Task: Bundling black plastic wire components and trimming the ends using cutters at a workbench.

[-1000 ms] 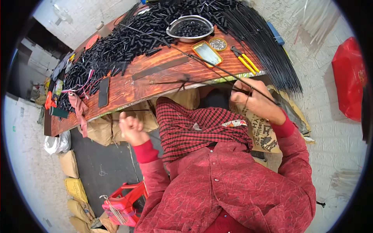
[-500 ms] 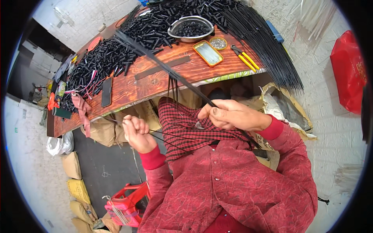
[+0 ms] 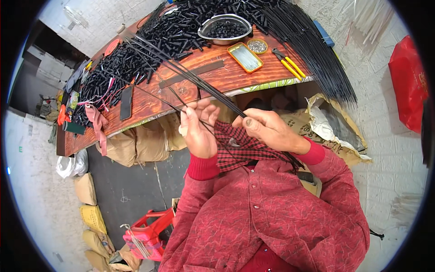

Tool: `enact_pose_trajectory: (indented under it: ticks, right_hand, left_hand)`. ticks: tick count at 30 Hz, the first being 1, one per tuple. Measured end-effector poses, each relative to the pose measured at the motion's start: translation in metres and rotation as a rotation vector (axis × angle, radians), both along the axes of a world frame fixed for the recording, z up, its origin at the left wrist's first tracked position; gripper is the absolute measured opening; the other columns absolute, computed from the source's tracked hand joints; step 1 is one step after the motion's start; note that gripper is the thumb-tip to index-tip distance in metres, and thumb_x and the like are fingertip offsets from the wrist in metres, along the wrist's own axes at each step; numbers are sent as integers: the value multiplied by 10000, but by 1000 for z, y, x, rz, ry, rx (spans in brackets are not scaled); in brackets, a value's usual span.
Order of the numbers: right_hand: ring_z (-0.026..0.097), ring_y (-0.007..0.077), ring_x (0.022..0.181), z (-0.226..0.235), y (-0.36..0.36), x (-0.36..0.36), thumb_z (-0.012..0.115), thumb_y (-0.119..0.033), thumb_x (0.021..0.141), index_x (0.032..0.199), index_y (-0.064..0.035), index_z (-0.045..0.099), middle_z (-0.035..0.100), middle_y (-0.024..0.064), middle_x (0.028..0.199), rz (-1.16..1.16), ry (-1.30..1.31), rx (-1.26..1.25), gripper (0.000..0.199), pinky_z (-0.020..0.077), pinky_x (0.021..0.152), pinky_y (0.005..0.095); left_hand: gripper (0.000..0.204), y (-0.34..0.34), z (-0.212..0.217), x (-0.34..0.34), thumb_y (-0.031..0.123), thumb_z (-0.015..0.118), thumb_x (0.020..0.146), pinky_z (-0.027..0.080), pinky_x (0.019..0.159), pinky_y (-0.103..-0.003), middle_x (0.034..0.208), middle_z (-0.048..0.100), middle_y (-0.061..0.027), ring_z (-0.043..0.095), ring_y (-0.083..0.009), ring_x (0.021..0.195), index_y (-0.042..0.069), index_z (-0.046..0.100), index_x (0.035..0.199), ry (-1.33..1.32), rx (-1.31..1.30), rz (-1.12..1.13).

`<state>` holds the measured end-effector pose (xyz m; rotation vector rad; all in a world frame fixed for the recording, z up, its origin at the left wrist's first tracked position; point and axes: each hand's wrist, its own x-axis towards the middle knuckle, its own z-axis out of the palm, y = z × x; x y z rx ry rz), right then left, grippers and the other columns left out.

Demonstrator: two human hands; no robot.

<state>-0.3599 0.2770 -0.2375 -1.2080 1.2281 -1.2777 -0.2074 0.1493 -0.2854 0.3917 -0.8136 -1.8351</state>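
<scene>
My right hand (image 3: 274,130) is closed round a bundle of thin black rods (image 3: 206,87). The bundle slants up and left over the table edge, and its short end shows below my wrist. Close to its left side is my left hand (image 3: 199,131), palm partly turned up. A thin black rod (image 3: 165,103) runs between its thumb and fingers, the fingers only loosely curled. Something pale is wrapped on the thumb side of that hand. Under the hands lies red-and-black checked cloth (image 3: 231,156) on my lap.
The wooden table (image 3: 154,102) bears a heap of short black tubes (image 3: 118,72), a metal bowl (image 3: 225,29), a yellow tray of clear pins (image 3: 245,57), yellow-handled pliers (image 3: 289,65), a phone (image 3: 126,103) and many long black rods (image 3: 312,54). A red stool (image 3: 149,231) stands lower left.
My left hand has moved right and up, close to the bundle, and its fingers have loosened from a fist. My right hand keeps hold of the rods, whose far ends now look more spread.
</scene>
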Motion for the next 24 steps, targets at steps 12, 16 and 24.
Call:
enact_pose_trajectory:
  ticks: [12,16,24]
  right_hand:
    - [418,41,642,-17,25,1,488,-271,1014,994,19,625,487,-37,718,-126,-9,20,321,361,571,222]
    - [514,88,649,-70,26,3,478,-259,1005,919,20,633,562,-20,729,-140,-58,194,330,432,589,287]
    - [620,415,731,-145,-4,10,537,-285,917,876,-8,635,628,231,748,-408,457,221,297,450,646,510]
  left_hand:
    - [251,35,3,-38,314,399,1046,554,748,-363,971,653,-144,673,-251,859,68,450,1060,-194,-64,-183]
    - [267,43,-47,-35,303,383,1049,564,671,-319,958,681,-176,679,-230,788,48,461,1068,-324,6,-273]
    - [283,10,-118,-35,331,422,1035,561,764,-343,1058,685,-180,677,-226,885,67,517,1077,-433,161,-400]
